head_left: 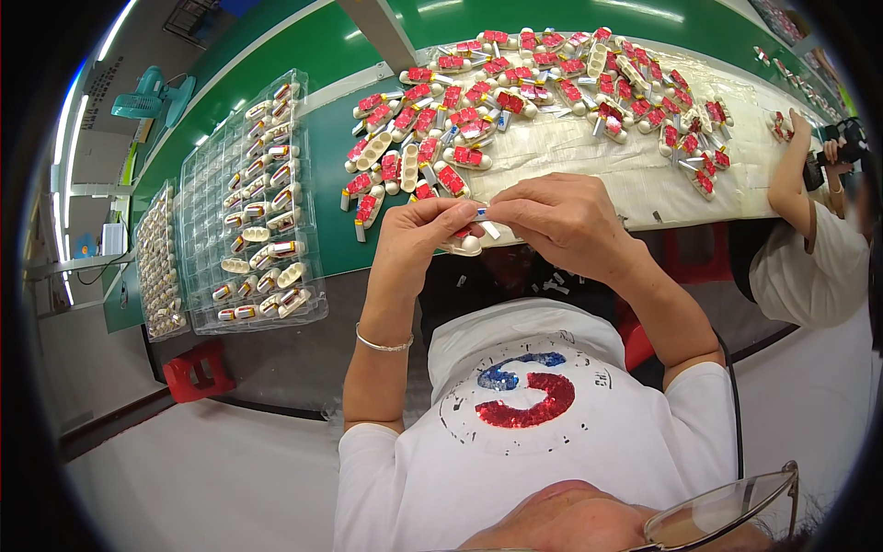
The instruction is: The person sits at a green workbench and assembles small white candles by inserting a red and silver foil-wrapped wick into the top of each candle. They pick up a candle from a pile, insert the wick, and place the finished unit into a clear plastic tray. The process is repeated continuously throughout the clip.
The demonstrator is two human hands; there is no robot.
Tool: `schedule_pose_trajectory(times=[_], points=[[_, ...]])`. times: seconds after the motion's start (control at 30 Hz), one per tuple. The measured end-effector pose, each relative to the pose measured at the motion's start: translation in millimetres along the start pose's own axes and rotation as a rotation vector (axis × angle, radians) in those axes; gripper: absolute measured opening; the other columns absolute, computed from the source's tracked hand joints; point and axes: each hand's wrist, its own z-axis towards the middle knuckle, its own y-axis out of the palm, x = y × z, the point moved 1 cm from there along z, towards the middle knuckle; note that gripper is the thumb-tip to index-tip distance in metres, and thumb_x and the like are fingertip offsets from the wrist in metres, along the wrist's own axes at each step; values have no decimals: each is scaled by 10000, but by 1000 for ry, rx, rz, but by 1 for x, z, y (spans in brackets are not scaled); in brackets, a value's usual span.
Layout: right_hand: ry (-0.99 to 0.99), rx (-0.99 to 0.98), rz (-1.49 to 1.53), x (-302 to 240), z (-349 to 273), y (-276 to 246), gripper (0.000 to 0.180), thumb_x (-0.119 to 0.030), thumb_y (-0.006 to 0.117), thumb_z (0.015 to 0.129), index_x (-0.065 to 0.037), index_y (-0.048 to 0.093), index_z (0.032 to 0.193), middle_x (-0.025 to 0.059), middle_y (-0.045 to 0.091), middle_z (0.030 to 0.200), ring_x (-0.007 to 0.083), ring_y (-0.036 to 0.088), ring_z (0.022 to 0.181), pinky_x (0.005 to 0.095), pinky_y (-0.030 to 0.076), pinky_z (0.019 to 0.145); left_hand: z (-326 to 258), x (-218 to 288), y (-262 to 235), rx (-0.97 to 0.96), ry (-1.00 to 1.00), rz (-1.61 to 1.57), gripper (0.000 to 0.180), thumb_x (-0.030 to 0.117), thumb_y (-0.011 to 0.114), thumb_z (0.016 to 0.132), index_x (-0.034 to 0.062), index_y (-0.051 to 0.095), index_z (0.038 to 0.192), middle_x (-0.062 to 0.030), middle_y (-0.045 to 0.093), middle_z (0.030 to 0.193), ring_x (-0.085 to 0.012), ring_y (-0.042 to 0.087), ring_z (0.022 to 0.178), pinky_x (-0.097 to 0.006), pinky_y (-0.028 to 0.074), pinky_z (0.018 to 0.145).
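My left hand (pixel 413 230) and my right hand (pixel 563 219) meet over the table's near edge, with fingers closed. A cream, rounded plastic piece (pixel 468 246) is in my left hand, mostly covered by the fingers. My right hand pinches a small white strip with a blue mark (pixel 482 212) against that piece. Just beyond my hands lies a wide heap of similar oval cream pieces (pixel 466 156), many with red patches and silvery strips. A few in the heap show bare hollows, like one cream piece (pixel 410 169).
Clear plastic trays (pixel 207 198) with rows of cream pieces stand at the left. A pale sheet (pixel 589 189) covers part of the green table (pixel 342 241). A metal post (pixel 382 35) rises behind the heap. At the right, a co-worker's arm (pixel 793 189) reaches over the table.
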Motion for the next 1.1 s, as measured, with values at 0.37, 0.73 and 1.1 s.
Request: schedule_pose_trajectory(times=[0.37,0.73,1.1], points=[[660,-73,955,31,-9,10,103,-119,558,930,-27,597,952,68,656,796,138,629,704,283,504,690,3,-8,0,-221,-109,-97,215,144,632,924,-47,683,1009,-107,701,795,-124,676,698,-220,525,630],[578,-64,619,11,-25,5,254,-129,737,810,-113,725,1062,43,658,904,102,611,916,304,498,833,4,-22,15,-134,-45,-416,232,133,591,945,-35,647,1095,-110,703,865,-140,685,747,-247,560,684],[505,269,1032,1,-14,26,173,-82,645,905,-27,655,1069,62,664,1012,119,622,935,268,502,847,-5,-19,25,-170,81,-543,261,158,603,946,-16,611,1141,-84,660,1062,-135,642,958,-265,542,805]])
